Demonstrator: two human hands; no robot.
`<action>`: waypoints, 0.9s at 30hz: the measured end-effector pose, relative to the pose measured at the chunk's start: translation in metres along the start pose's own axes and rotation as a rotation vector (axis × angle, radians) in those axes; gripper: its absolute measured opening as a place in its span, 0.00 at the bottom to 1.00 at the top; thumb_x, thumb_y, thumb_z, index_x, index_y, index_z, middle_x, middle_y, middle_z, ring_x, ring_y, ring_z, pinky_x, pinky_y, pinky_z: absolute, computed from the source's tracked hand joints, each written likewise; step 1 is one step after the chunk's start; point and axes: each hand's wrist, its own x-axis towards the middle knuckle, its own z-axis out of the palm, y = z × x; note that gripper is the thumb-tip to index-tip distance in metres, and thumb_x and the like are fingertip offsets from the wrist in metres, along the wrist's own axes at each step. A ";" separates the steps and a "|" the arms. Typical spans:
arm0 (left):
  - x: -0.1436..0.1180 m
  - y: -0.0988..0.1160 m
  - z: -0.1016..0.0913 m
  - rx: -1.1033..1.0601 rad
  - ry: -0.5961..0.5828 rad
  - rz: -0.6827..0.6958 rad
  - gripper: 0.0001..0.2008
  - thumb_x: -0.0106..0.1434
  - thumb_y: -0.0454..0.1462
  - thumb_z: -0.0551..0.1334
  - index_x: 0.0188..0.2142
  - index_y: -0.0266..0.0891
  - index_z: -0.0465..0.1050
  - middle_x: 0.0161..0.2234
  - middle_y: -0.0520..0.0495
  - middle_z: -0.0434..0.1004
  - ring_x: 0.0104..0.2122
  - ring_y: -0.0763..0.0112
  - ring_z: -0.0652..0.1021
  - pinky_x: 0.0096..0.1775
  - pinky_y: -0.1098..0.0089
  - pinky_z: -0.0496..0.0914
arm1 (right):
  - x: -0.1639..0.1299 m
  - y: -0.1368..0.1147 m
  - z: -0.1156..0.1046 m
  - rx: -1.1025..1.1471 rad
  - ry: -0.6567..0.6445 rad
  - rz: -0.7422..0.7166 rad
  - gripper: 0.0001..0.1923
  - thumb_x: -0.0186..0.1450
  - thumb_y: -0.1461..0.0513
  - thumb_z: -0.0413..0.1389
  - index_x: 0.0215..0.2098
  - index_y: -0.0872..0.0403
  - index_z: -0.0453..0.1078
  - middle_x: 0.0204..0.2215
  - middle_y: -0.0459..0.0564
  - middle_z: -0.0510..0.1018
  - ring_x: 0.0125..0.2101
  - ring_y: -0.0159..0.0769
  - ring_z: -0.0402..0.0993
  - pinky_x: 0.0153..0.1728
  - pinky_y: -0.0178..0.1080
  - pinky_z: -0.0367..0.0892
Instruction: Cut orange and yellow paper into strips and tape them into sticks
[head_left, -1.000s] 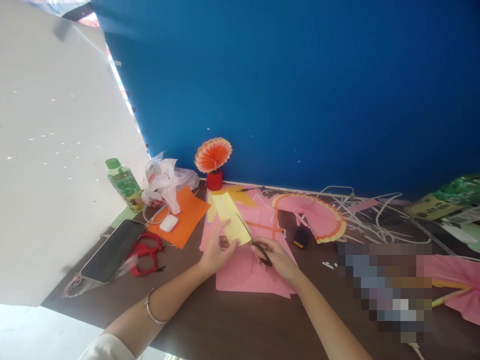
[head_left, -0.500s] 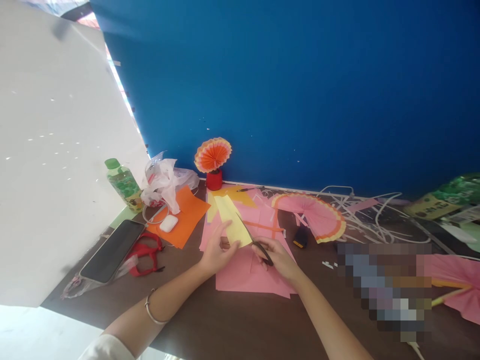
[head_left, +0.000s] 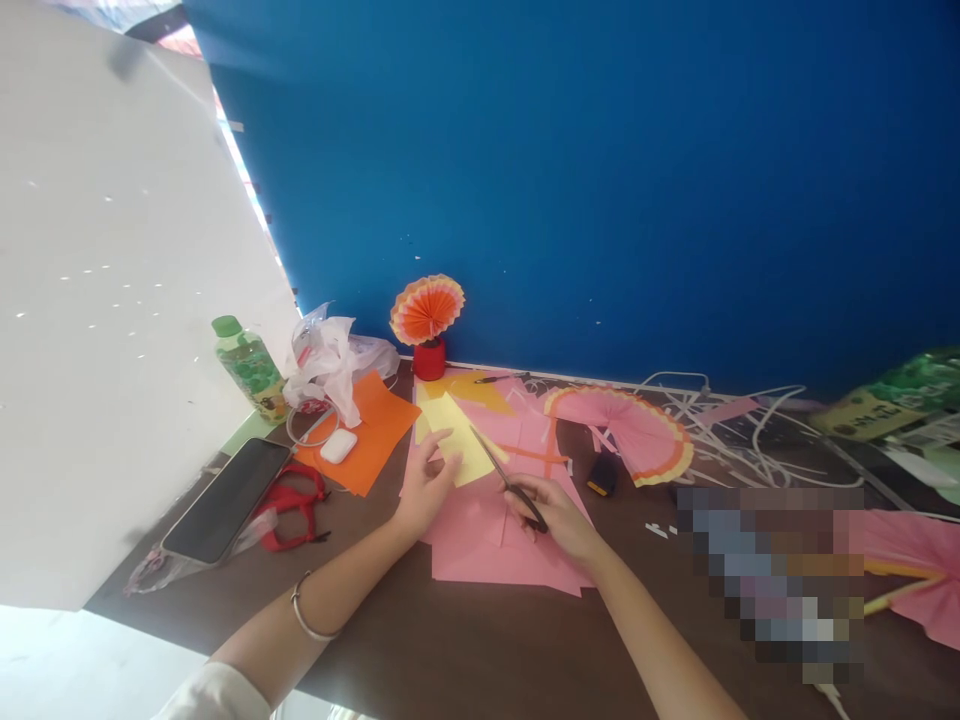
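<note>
My right hand (head_left: 551,515) is closed around dark-handled scissors (head_left: 534,508), whose blades point up and left along the right edge of a pale yellow paper sheet (head_left: 463,450). A narrow yellow strip shows just beyond the blades. At the sheet's left edge is my left hand (head_left: 426,492), thumb and fingers apart; it seems to touch the sheet without gripping it. Pink paper sheets (head_left: 480,555) lie beneath, with a darker yellow sheet (head_left: 476,388) and an orange strip (head_left: 529,453) on top of them.
Leftward are orange paper (head_left: 382,425), a white earbud case (head_left: 338,446), a phone (head_left: 225,500), red straps (head_left: 289,515) and a green-capped bottle (head_left: 251,370). A pleated paper fan (head_left: 427,310) stands at the blue wall. Rightward lie a pink fan (head_left: 630,430) and tangled white cables (head_left: 742,440).
My left hand has loosened from the yellow sheet and drawn slightly left, its fingers spreading. The sheet now lies lower, and a narrow strip appears beside the blades. My right hand stays nearly in place.
</note>
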 end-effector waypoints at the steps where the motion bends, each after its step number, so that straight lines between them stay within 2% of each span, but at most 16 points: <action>1: 0.001 -0.001 0.000 -0.006 0.002 -0.017 0.18 0.57 0.44 0.58 0.45 0.40 0.65 0.42 0.45 0.68 0.26 0.79 0.71 0.27 0.75 0.68 | 0.000 0.000 0.000 0.005 -0.001 0.001 0.18 0.54 0.50 0.57 0.33 0.56 0.67 0.15 0.38 0.60 0.15 0.24 0.58 0.17 0.31 0.54; 4: 0.000 -0.007 0.000 0.029 0.001 -0.043 0.18 0.56 0.43 0.60 0.44 0.39 0.66 0.38 0.45 0.70 0.27 0.76 0.73 0.26 0.75 0.68 | 0.000 0.000 0.001 -0.001 -0.006 -0.004 0.17 0.55 0.51 0.56 0.33 0.57 0.66 0.16 0.39 0.61 0.15 0.24 0.58 0.17 0.31 0.53; 7: -0.004 -0.010 0.002 0.073 0.002 0.003 0.19 0.55 0.42 0.60 0.46 0.39 0.66 0.37 0.45 0.71 0.29 0.74 0.74 0.27 0.75 0.69 | 0.000 -0.001 0.000 -0.023 -0.028 -0.021 0.16 0.55 0.52 0.56 0.31 0.56 0.65 0.15 0.39 0.62 0.14 0.24 0.58 0.17 0.31 0.52; 12: -0.009 -0.009 0.003 0.073 -0.018 0.042 0.21 0.56 0.42 0.60 0.48 0.39 0.64 0.37 0.44 0.71 0.27 0.75 0.73 0.24 0.76 0.68 | 0.000 -0.001 -0.002 -0.027 -0.046 -0.054 0.16 0.56 0.51 0.55 0.28 0.56 0.64 0.15 0.40 0.64 0.15 0.25 0.59 0.18 0.32 0.53; 19: -0.006 -0.006 0.001 0.065 0.035 0.043 0.21 0.57 0.42 0.59 0.49 0.39 0.62 0.34 0.47 0.71 0.23 0.79 0.70 0.24 0.76 0.67 | 0.000 0.006 -0.005 -0.006 -0.075 -0.069 0.16 0.57 0.51 0.54 0.32 0.56 0.64 0.15 0.40 0.63 0.14 0.26 0.58 0.16 0.32 0.50; 27: -0.011 -0.010 0.004 0.097 -0.054 0.086 0.21 0.57 0.42 0.59 0.50 0.40 0.62 0.38 0.43 0.72 0.28 0.73 0.74 0.25 0.74 0.70 | 0.001 0.007 -0.004 -0.021 -0.093 -0.095 0.17 0.58 0.49 0.52 0.28 0.56 0.63 0.16 0.42 0.65 0.16 0.27 0.60 0.17 0.32 0.53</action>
